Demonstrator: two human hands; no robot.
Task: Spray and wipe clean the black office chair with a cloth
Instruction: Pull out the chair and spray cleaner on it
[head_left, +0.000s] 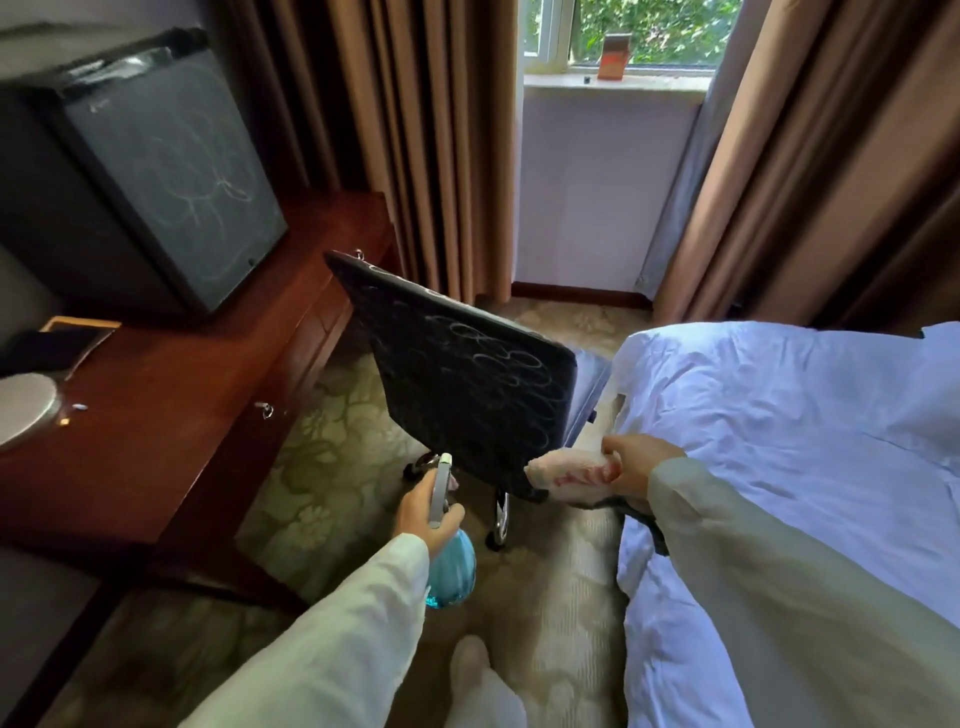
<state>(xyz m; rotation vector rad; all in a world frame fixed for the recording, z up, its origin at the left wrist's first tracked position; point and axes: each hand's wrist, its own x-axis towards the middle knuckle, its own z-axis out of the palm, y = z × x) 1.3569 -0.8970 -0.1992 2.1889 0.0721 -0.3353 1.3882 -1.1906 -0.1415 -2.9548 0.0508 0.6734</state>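
The black office chair (457, 374) stands between the desk and the bed, its backrest facing me and marked with chalky white loops. My left hand (423, 512) grips a blue spray bottle (451, 569) by its grey trigger head, with the nozzle close to the backrest's lower left edge. My right hand (636, 467) holds a bunched white cloth with red marks (569, 475), and the cloth's tip touches the backrest's lower right corner. The chair's chrome legs and castors show below the backrest; most of its seat is hidden behind the backrest.
A dark wooden desk (171, 410) runs along the left, carrying a black mini fridge (156, 171). A bed with white sheets (779, 441) fills the right. Brown curtains (415, 130) and a window (623, 36) lie behind. Patterned carpet (332, 467) covers the floor, and my foot (478, 680) shows below.
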